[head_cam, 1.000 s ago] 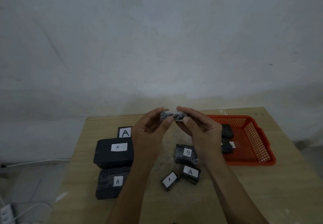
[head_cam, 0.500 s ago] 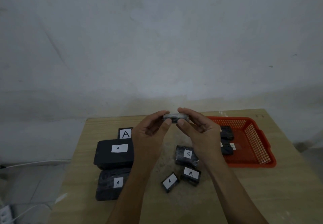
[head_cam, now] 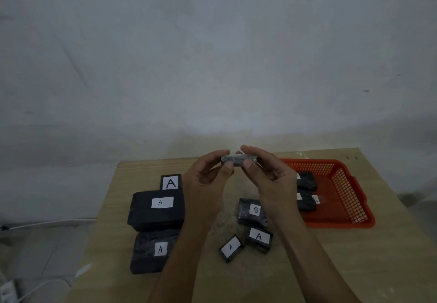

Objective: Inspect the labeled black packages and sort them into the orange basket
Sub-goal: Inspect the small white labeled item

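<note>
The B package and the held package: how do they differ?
The B package lies flat on the table, label up; the held package is raised edge-on, no label showing. Nothing grips the first; the left hand and right hand pinch the second. Both are black-wrapped.

Dim, bluish light with a brighter patch on the wall [head_cam: 227, 127] just above the table's [head_cam: 354, 267] far edge. Wide-angle bending curves the edges; detail is soft and grainy.
</note>
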